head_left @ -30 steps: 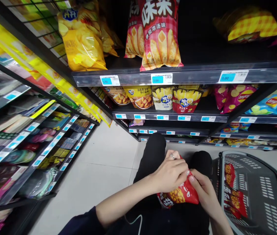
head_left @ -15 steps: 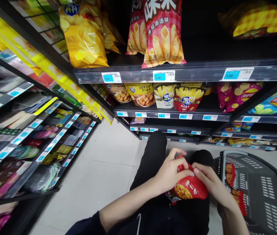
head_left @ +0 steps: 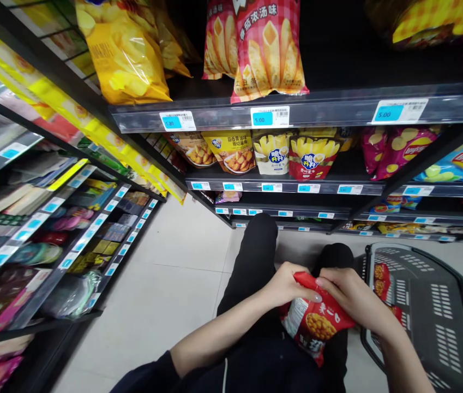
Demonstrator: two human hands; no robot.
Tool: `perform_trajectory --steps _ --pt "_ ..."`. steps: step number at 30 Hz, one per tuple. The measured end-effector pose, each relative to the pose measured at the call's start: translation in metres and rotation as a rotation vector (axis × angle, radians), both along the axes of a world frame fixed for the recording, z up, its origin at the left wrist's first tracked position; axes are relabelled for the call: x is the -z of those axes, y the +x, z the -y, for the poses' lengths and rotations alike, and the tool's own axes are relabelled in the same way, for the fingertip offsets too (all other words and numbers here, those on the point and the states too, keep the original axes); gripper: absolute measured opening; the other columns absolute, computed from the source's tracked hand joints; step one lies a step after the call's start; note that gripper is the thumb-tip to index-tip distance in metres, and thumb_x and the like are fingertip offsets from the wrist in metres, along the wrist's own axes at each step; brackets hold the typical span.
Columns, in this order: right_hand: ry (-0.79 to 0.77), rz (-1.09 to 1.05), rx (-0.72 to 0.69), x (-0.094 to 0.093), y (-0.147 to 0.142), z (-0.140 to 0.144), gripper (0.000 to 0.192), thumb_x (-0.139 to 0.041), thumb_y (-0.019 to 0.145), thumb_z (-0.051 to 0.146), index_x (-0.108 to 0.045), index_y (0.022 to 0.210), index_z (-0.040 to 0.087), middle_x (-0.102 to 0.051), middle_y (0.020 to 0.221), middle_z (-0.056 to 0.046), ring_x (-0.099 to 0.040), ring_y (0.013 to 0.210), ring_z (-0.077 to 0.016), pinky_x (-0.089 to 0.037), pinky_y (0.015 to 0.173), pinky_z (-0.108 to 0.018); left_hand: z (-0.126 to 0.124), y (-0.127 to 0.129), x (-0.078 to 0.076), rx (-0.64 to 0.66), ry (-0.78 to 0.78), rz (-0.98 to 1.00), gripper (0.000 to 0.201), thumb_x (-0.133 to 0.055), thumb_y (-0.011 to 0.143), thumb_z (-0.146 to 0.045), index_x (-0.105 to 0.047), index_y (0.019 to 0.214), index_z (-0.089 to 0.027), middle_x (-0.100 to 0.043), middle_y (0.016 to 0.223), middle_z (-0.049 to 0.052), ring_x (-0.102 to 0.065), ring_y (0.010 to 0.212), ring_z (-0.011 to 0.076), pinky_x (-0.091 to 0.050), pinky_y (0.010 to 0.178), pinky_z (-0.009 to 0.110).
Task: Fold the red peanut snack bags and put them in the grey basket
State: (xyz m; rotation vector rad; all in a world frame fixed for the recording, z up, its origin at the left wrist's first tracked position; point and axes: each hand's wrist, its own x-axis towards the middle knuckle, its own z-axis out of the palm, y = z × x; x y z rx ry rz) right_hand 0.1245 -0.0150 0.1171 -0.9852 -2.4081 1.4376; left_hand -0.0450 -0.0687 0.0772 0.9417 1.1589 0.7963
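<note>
Both hands grip a crinkly red foil snack bag point(head_left: 315, 322) over the lap — left hand point(head_left: 286, 284) pinching its top edge, right hand point(head_left: 349, 295) clasping the upper corner. Just right of them sits a dark grey plastic shopping basket point(head_left: 439, 305).

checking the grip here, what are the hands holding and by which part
Both hands hold one red snack bag by its top edge: the left hand pinches the upper left corner, the right hand grips the upper right.
</note>
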Motion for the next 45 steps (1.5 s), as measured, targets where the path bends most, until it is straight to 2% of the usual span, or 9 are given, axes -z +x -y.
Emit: perform_trajectory --steps 6,11,13,16,21,24,28,34,45 --pt "0.232 0.09 -0.055 -0.012 -0.002 -0.006 0.021 -0.039 0.089 0.028 -0.052 0.073 0.022 -0.055 0.068 -0.001 -0.051 0.06 -0.0153 -0.032 0.055 -0.026 -0.007 0.008 -0.011 -0.146 0.056 -0.1 0.028 -0.078 0.049 -0.024 -0.053 0.049 -0.01 -0.042 0.046 -0.008 -0.037 0.047 0.0049 -0.025 0.044 0.018" --pt "0.48 0.002 0.174 0.002 -0.008 -0.005 0.028 -0.034 0.091 0.026 -0.049 0.068 0.021 -0.053 0.064 -0.002 -0.052 0.058 -0.0142 -0.034 0.056 -0.025 -0.008 0.013 -0.01 -0.306 0.038 0.06 0.026 -0.079 0.05 -0.026 -0.06 0.058 -0.009 -0.057 0.057 -0.003 -0.051 0.054 0.0094 -0.04 0.052 0.02" --pt "0.566 -0.015 0.299 0.006 -0.006 -0.006 0.027 -0.036 0.09 0.027 -0.049 0.068 0.02 -0.053 0.061 -0.001 -0.052 0.056 -0.0141 -0.033 0.055 -0.024 -0.003 0.014 -0.004 -0.277 -0.017 0.202 0.034 -0.081 0.048 -0.026 -0.064 0.074 -0.01 -0.065 0.07 0.001 -0.058 0.064 0.0141 -0.046 0.061 0.025" --pt "0.609 0.015 0.43 0.008 -0.001 -0.013 0.026 -0.038 0.089 0.031 -0.05 0.069 0.021 -0.053 0.059 -0.001 -0.052 0.055 -0.0146 -0.033 0.054 -0.024 0.006 0.01 0.004 -0.097 -0.085 0.338 0.065 -0.084 0.041 -0.021 -0.061 0.101 -0.013 -0.067 0.092 0.006 -0.062 0.082 0.0208 -0.048 0.074 0.031" --pt "0.537 0.053 0.475 0.009 0.007 -0.026 0.027 -0.039 0.087 0.034 -0.048 0.066 0.021 -0.054 0.057 -0.001 -0.052 0.053 -0.0145 -0.033 0.053 -0.024 0.013 -0.008 0.004 0.161 -0.081 0.297 0.081 -0.083 0.039 -0.012 -0.053 0.115 -0.015 -0.062 0.11 0.009 -0.058 0.098 0.0232 -0.045 0.086 0.036" --pt "0.471 0.09 0.541 0.013 0.014 -0.034 0.028 -0.04 0.086 0.037 -0.046 0.064 0.021 -0.053 0.055 0.0 -0.05 0.051 -0.0141 -0.032 0.052 -0.024 0.018 -0.015 0.005 0.225 -0.096 0.284 0.077 -0.082 0.039 -0.01 -0.056 0.111 -0.015 -0.065 0.105 0.007 -0.059 0.095 0.0222 -0.047 0.083 0.034" --pt "0.335 0.113 0.576 0.023 0.025 -0.045 0.03 -0.04 0.085 0.041 -0.047 0.064 0.021 -0.052 0.053 0.002 -0.049 0.05 -0.0135 -0.032 0.052 -0.023 0.032 -0.014 0.012 0.029 -0.239 0.243 0.049 -0.082 0.046 -0.02 -0.065 0.091 -0.009 -0.069 0.081 0.006 -0.064 0.073 0.0208 -0.052 0.064 0.03" --pt "0.205 0.04 0.771 0.038 0.039 -0.044 0.035 -0.041 0.082 0.048 -0.053 0.066 0.02 -0.058 0.06 0.0 -0.051 0.057 -0.0152 -0.036 0.054 -0.023 0.041 -0.013 0.02 -0.241 -0.26 0.214 0.04 -0.074 0.062 -0.03 -0.067 0.092 -0.006 -0.07 0.077 0.011 -0.066 0.066 0.0201 -0.052 0.059 0.027" --pt "0.143 0.083 1.051 0.059 0.051 -0.023 0.036 -0.046 0.074 0.05 -0.049 0.056 0.019 -0.046 0.047 0.002 -0.04 0.048 -0.0131 -0.03 0.048 -0.023 0.025 -0.034 -0.005 -0.099 -0.112 0.129 0.032 -0.071 0.067 -0.03 -0.068 0.088 -0.007 -0.071 0.073 0.01 -0.067 0.064 0.0211 -0.054 0.058 0.029"
